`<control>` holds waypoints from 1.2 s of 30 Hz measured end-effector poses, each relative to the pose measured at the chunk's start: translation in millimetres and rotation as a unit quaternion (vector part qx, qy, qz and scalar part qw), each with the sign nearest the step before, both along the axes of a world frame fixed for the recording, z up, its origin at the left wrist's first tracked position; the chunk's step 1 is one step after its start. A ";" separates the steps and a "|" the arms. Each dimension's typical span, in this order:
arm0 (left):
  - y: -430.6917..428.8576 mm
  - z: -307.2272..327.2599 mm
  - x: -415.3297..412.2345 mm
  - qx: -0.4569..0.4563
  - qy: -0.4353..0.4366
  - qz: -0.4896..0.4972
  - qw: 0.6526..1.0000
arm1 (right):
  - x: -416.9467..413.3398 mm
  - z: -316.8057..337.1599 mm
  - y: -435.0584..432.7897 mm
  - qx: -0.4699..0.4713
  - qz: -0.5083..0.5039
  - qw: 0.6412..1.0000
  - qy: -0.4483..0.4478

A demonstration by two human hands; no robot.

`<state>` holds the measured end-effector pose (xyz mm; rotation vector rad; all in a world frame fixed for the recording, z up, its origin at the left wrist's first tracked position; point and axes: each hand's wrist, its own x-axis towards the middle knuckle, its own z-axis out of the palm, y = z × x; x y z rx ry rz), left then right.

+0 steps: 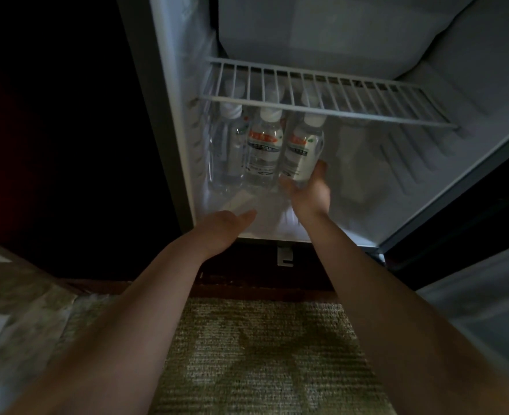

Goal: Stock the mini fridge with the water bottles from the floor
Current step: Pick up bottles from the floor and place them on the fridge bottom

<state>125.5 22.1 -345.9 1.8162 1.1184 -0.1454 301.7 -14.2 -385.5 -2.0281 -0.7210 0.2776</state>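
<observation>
A: While the fridge (445, 70) stands open, where is the right hand (307, 194)?

B: It is inside the lower part, under the wire shelf (322, 95). Its thumb and fingers are curled round the bottom end of a water bottle (302, 148), with the thumb on the right side and the fingers on the left.

A: Is that bottle set down?

B: I cannot tell, because the hand covers its base. Its white cap (314, 119) sits just below the shelf's front bar.

A: Are there other bottles?

B: Two more stand to its left. The middle bottle (262, 151) is just beside it, and the far-left bottle (227, 145) is near the fridge's left wall. Both have red and white labels, too blurred to read.

A: And the left hand (227, 227)?

B: It holds nothing. Its fingers are stretched out and relaxed at the front lip of the fridge floor, near the right hand but apart from it.

A: What lies below?

B: Patterned carpet (262, 354) lies in front of the fridge.
</observation>
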 end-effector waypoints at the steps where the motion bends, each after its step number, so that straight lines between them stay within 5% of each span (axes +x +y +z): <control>1: -1.1 0.3 0.5 0.005 0.003 -0.004 1.000 | -0.8 0.7 -0.7 0.000 0.002 1.000 0.002; 9: -3.0 -6.3 3.0 0.011 0.012 -0.007 1.000 | 0.8 5.3 4.9 -0.052 0.035 0.998 -0.011; 16: -3.4 0.0 0.9 0.070 0.007 -0.008 0.997 | -7.4 -1.3 -11.2 0.020 0.003 0.999 0.026; 24: -19.9 25.2 -1.7 0.123 -0.027 -0.019 0.992 | -16.8 11.7 -58.5 -0.001 -0.006 1.000 -0.027; 31: -54.7 77.9 14.0 0.165 -0.007 -0.106 0.981 | -19.9 65.1 -127.6 -0.100 0.050 0.993 -0.043; 36: -98.6 119.2 32.9 0.176 -0.078 -0.099 0.976 | -17.8 124.7 -193.6 -0.114 0.051 0.991 -0.058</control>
